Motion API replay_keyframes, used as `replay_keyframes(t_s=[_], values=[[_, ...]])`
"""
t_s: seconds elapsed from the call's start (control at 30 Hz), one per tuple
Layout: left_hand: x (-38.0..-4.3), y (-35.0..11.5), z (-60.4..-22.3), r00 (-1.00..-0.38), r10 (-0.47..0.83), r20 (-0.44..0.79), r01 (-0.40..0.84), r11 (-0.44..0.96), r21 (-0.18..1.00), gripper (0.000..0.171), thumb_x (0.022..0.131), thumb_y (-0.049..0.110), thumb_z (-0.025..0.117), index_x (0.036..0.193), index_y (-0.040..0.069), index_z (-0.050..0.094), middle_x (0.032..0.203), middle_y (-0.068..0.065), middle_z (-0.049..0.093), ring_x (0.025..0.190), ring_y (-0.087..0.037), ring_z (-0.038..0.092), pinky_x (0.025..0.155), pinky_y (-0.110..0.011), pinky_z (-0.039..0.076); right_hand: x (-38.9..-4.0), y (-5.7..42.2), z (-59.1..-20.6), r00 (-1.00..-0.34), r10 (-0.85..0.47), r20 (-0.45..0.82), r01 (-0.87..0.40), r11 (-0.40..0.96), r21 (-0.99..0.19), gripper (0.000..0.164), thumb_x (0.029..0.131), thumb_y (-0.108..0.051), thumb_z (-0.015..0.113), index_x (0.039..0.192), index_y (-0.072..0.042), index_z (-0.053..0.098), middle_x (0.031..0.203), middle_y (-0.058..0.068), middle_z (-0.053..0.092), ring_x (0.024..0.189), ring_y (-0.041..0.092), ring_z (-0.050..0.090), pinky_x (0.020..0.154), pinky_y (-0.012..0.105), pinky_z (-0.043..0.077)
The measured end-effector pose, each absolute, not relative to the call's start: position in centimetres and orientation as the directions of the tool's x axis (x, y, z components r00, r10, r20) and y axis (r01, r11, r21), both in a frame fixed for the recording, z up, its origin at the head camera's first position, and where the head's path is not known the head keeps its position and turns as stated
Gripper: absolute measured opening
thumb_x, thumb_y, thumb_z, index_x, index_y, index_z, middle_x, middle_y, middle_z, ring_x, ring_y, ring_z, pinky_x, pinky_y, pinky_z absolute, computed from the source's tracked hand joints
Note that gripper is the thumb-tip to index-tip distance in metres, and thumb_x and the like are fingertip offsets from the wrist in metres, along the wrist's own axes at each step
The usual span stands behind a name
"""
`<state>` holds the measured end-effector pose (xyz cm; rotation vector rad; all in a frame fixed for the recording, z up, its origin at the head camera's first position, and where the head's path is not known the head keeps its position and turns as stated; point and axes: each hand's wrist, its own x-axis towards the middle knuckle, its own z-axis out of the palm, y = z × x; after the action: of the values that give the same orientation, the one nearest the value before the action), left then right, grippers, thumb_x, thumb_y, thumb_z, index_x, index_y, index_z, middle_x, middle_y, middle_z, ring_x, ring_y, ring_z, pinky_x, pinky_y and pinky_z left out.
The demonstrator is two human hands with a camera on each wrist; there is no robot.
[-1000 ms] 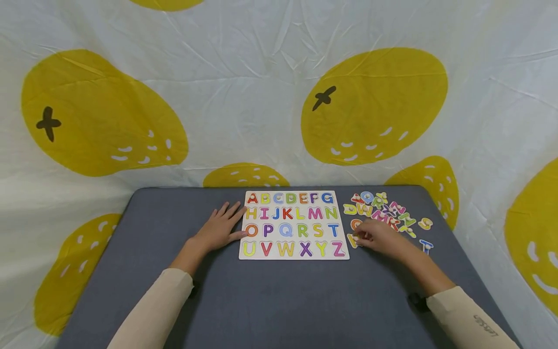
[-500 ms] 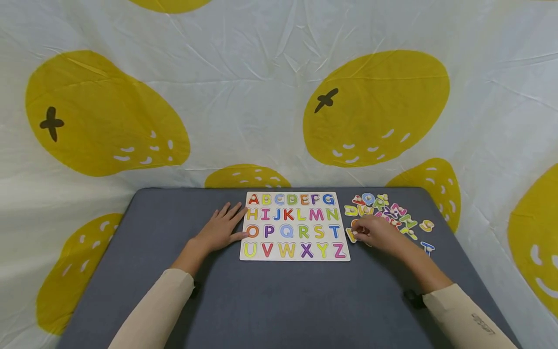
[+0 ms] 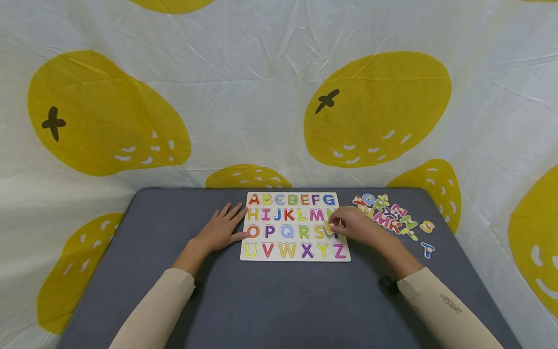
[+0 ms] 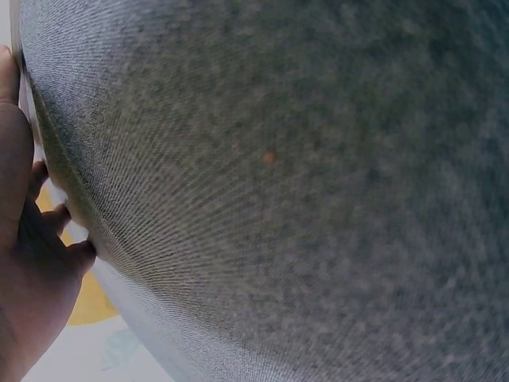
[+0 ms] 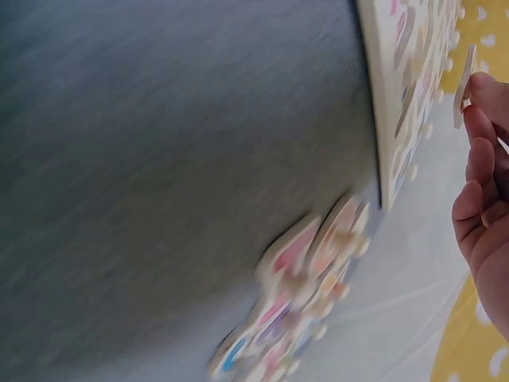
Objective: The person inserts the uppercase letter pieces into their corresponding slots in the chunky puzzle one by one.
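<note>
To the left of the board (image 3: 277, 250), a sleeve (image 3: 152, 310) is seen along the desk (image 3: 279, 300). The left hand (image 3: 220, 228) is laid flat at the board's left edge, its fingers spread and nothing gripped; its fingertips and thumb are set against that edge. Rows of coloured letters from A to Z are borne by the board, and small knobs are seen along its face in the right wrist view. Over the board's right side, near the S and T, a yellow piece (image 3: 327, 229) is pinched by the thumb and finger of the right hand (image 3: 355, 225) and held above the surface; its letter cannot be made out. To the right of the board, a pile (image 3: 385, 220) of letter pieces is heaped, overlapping. Farther right of the board, a blue T (image 3: 428, 249) is set apart from the pile. Behind the board, a white curtain (image 3: 253, 106) is printed with yellow fruit.
</note>
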<state>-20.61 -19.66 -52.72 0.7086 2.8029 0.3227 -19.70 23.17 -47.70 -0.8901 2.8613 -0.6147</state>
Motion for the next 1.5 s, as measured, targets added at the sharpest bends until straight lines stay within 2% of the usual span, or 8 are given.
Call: replay_keyframes(t_s=[0.37,0.67,1.13,1.27,1.5], values=[[-20.6,-19.3,-53.0,-0.851,0.5,-0.161,0.449,0.851,0.271,0.088,0.099,0.063,0.056,0.167,0.019,0.022,0.173,-0.011,0.02,0.159,-0.045,0.015,0.122,-0.069,0.02,-21.5,17.1,-47.3,-0.794,-0.608,0.018,-0.562,0.723,-0.401,0.006,0.092,-0.014,0.077,0.096,-0.009,0.078,0.086,-0.002,0.068,0.076,0.01,0.055,0.071,0.028,0.049],[-20.7,-19.3,-53.3,-0.844,0.513,-0.155,0.456,0.839,0.297,0.087,0.099,0.062,0.056,0.167,0.018,0.022,0.173,-0.011,0.02,0.159,-0.044,0.013,0.123,-0.069,0.018,-23.0,12.1,-48.3,-0.798,-0.603,0.012,-0.559,0.731,-0.392,0.007,0.095,-0.015,0.074,0.097,-0.01,0.078,0.091,-0.001,0.071,0.08,0.01,0.059,0.078,0.029,0.053],[-20.6,-19.8,-53.0,-0.854,0.504,-0.13,0.458,0.846,0.274,0.086,0.099,0.06,0.058,0.166,0.016,0.026,0.172,-0.013,0.022,0.158,-0.046,0.015,0.121,-0.07,0.02,-25.0,4.2,-49.6,-0.798,-0.603,-0.003,-0.561,0.743,-0.365,0.009,0.098,-0.018,0.071,0.098,-0.011,0.076,0.094,0.002,0.072,0.079,0.012,0.061,0.076,0.028,0.054],[-20.4,-19.9,-52.9,-0.853,0.507,-0.124,0.461,0.843,0.279,0.085,0.099,0.059,0.059,0.165,0.015,0.027,0.171,-0.014,0.024,0.158,-0.046,0.016,0.121,-0.07,0.021,-25.4,2.5,-50.0,-0.804,-0.594,-0.036,-0.555,0.77,-0.314,0.009,0.1,-0.017,0.068,0.098,-0.012,0.076,0.094,0.001,0.07,0.076,0.011,0.057,0.072,0.026,0.049],[-20.4,-19.8,-52.7,-0.85,0.515,-0.11,0.469,0.836,0.285,0.085,0.1,0.059,0.058,0.165,0.015,0.027,0.171,-0.014,0.024,0.157,-0.046,0.017,0.12,-0.071,0.021,-25.9,1.0,-49.9,-0.81,-0.584,-0.058,-0.541,0.782,-0.308,0.009,0.099,-0.016,0.069,0.099,-0.011,0.077,0.093,0.003,0.074,0.079,0.015,0.061,0.075,0.029,0.051]])
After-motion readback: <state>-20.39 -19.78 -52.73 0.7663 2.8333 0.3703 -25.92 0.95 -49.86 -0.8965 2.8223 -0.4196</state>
